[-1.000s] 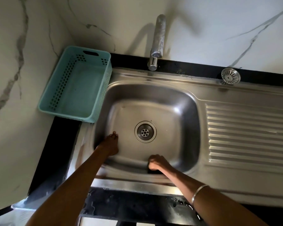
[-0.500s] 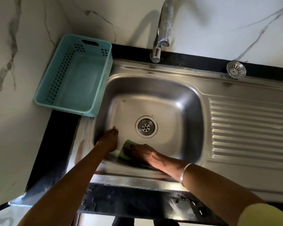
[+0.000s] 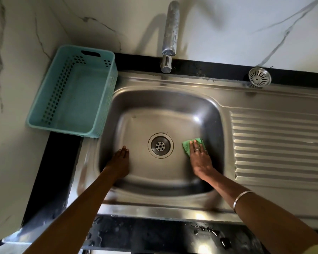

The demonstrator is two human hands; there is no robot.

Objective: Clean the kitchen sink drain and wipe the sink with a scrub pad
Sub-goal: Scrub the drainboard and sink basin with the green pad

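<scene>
A stainless steel sink (image 3: 165, 99) fills the middle, with its round drain (image 3: 160, 145) in the bowl's floor. My right hand (image 3: 200, 158) lies flat on a green scrub pad (image 3: 188, 144), pressing it onto the bowl floor just right of the drain. My left hand (image 3: 120, 162) rests with fingers together against the bowl's left side, holding nothing. The drain's strainer basket (image 3: 259, 77) sits on the black ledge at the back right.
A teal plastic basket (image 3: 50, 107) stands on the counter left of the sink. The tap (image 3: 170, 35) hangs over the bowl's back edge. A ribbed drainboard (image 3: 277, 145) lies to the right. Water drops dot the black front ledge (image 3: 154, 235).
My right hand slid the green pad from the bowl's front, past the left of the drain, over to the drain's right side. The left hand stayed put.
</scene>
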